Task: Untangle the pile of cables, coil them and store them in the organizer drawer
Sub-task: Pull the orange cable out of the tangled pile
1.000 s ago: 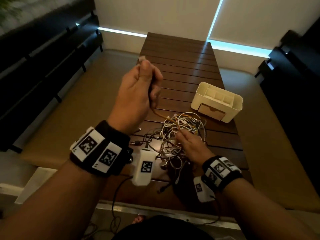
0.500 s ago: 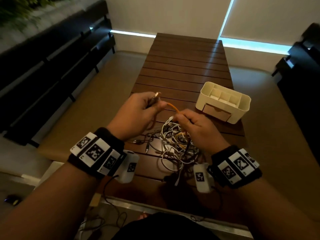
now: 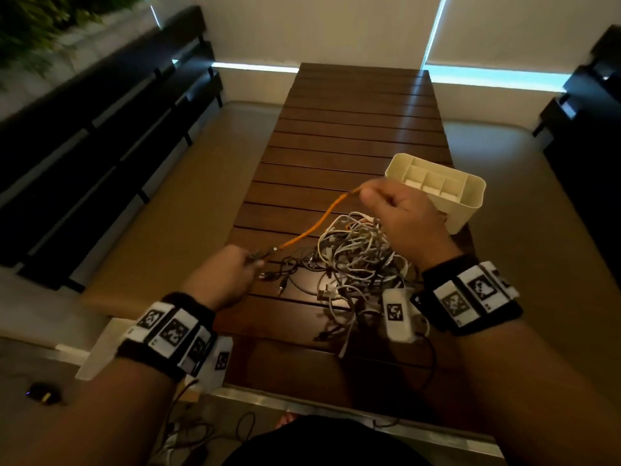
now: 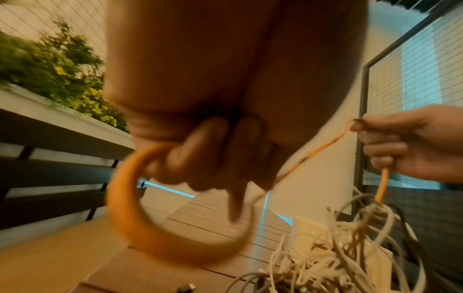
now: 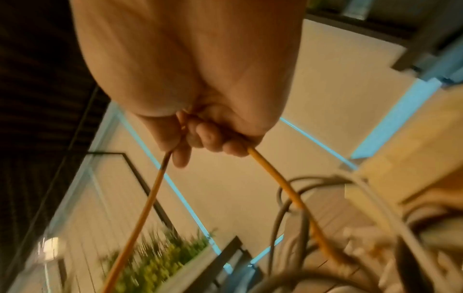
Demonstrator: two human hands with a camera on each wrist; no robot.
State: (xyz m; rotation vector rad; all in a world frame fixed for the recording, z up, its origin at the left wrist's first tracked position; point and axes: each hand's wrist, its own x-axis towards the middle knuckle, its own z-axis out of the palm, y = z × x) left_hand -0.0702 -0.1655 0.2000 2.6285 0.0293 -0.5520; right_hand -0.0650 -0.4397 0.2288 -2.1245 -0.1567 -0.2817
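Note:
An orange cable stretches between my two hands above the slatted wooden table. My left hand pinches its plug end low at the left, and a loop of the orange cable hangs from its curled fingers. My right hand grips the cable higher up, over the tangled pile of white, grey and black cables. From my right fist the orange cable runs down into the pile. The cream organizer stands just behind my right hand; its drawer front is hidden.
The table runs away from me toward a wall with blinds. Dark slatted benches line the left side and dark furniture the right. Loose wires lie on the floor by my feet.
My hands have moved apart, drawing the orange cable taut: the left dropped down and left with the plug end, the right rose up and right, sliding along the cable.

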